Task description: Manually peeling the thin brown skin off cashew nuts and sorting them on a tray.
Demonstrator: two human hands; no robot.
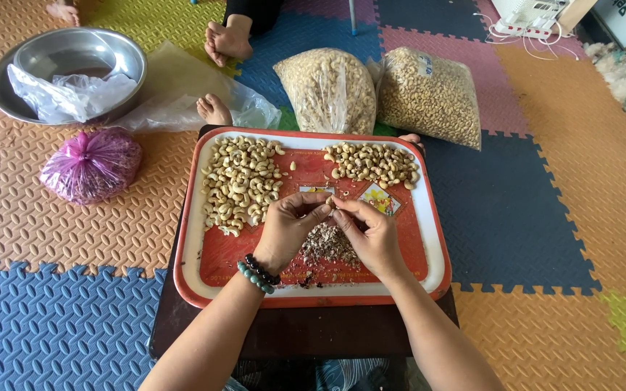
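Hands are meeting over the red tray (204, 217): left hand (288, 228) and right hand (371, 232) are pinching 1 cashew (330, 205) between curled, narrow fingertips above the husk pile (327, 245).

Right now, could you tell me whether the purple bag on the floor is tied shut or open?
Tied shut: the purple bag is gathered into a knot at its top, and nothing spills onto the mat.

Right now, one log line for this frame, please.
left hand and right hand: pinching one cashew | below: heap of skins | tray: two cashew piles
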